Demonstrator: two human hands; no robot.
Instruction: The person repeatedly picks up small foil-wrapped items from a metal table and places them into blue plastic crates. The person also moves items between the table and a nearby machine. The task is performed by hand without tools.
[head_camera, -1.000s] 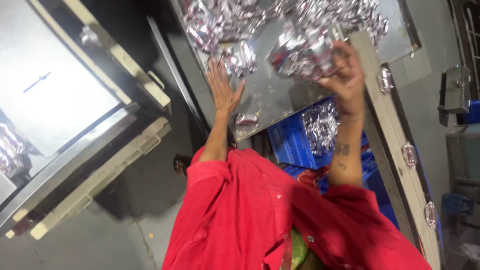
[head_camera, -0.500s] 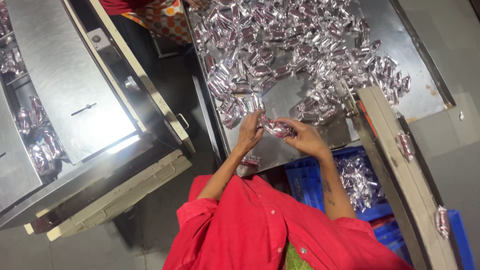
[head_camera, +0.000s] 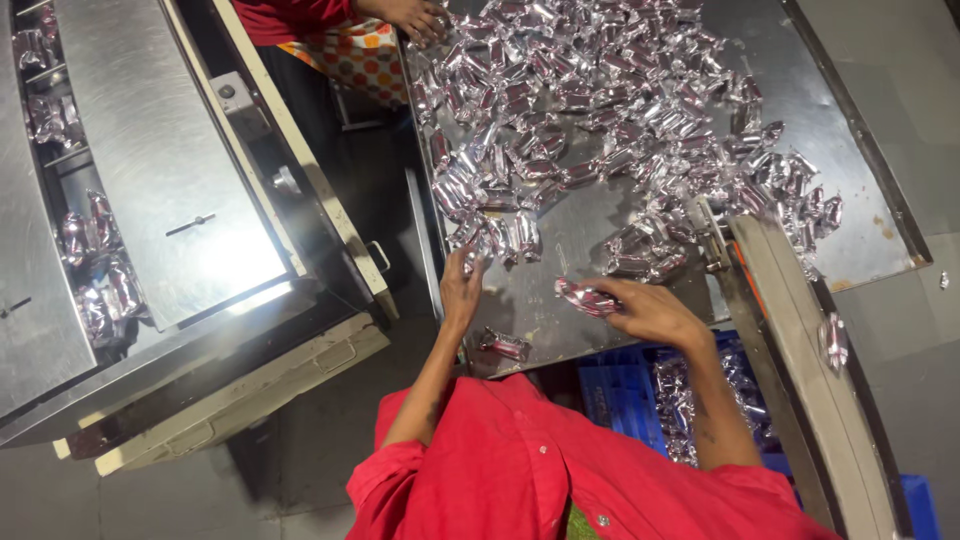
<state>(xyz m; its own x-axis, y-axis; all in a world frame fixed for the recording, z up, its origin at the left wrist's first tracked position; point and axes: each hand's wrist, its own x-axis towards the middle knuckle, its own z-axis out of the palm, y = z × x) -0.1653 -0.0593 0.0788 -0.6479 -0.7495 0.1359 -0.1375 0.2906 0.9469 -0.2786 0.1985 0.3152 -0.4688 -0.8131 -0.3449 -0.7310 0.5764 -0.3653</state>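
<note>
My left hand (head_camera: 460, 290) rests on the steel table (head_camera: 580, 235) near its front left corner, fingertips touching a silver foil packet at the edge of the pile. My right hand (head_camera: 650, 310) lies on the table to the right and grips one silver and pink foil packet (head_camera: 585, 296). A heap of shiny foil packets (head_camera: 610, 120) covers most of the table beyond both hands. One loose packet (head_camera: 505, 346) lies by the table's front edge between my arms. My sleeves are red.
Another person's hand (head_camera: 415, 15) reaches into the pile at the far left corner. A steel machine with packets in its channels (head_camera: 90, 270) stands at left. A blue crate of packets (head_camera: 700, 400) sits under the table, beside a sloping conveyor rail (head_camera: 800, 340).
My hands have moved apart: the left went to the pile's edge, the right drew back to the right with a packet. The view shifted, showing more of the table.
</note>
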